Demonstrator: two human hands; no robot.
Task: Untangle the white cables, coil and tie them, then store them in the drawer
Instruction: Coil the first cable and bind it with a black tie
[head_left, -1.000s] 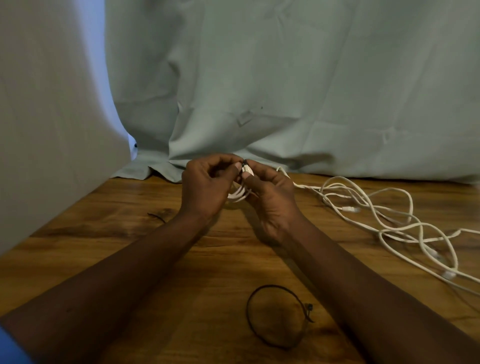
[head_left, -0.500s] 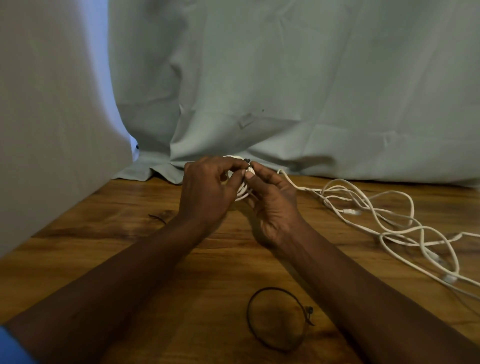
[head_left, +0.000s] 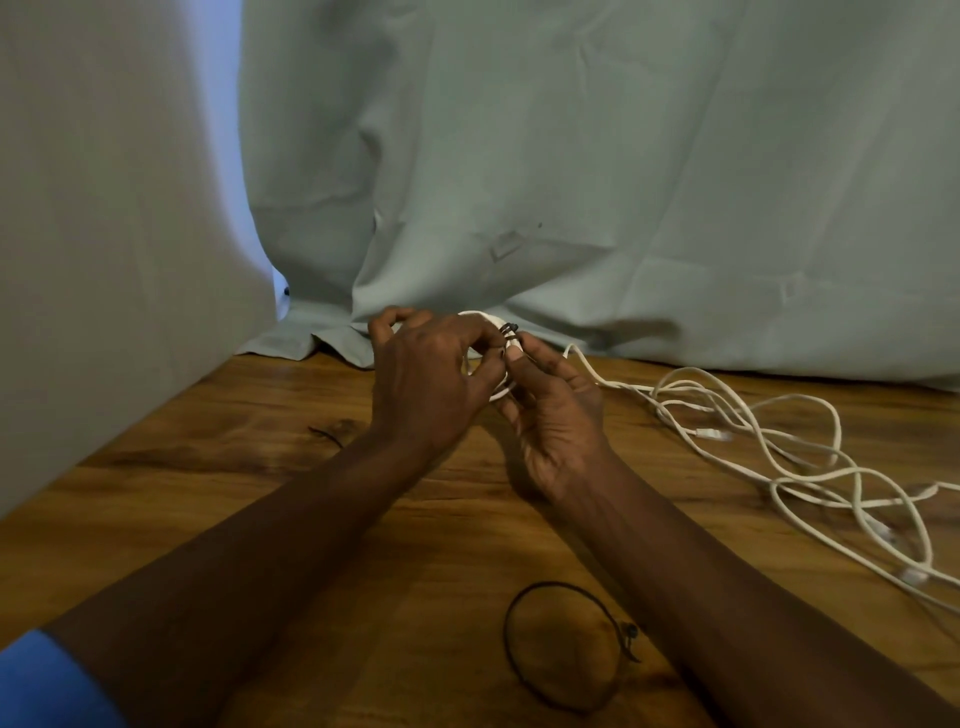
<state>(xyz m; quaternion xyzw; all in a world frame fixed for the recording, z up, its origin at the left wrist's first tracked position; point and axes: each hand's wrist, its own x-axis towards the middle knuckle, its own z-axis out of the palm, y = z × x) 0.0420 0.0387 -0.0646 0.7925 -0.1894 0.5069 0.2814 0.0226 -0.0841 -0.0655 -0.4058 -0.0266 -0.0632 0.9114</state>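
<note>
Both hands closed on small white coil (head_left: 500, 391) above wooden table (head_left: 260, 493) — left hand (head_left: 431, 384) gripped it, right hand (head_left: 556, 410) pinched black tie (head_left: 510, 330); loose cables (head_left: 779, 457) lay right.

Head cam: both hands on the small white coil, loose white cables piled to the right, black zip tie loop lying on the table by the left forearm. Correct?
One slip. In the head view the black zip tie loop lies by the right forearm, not the left. The rest stands: left hand and right hand hold the small white coil, and the loose white cables lie to the right on the table.
</note>
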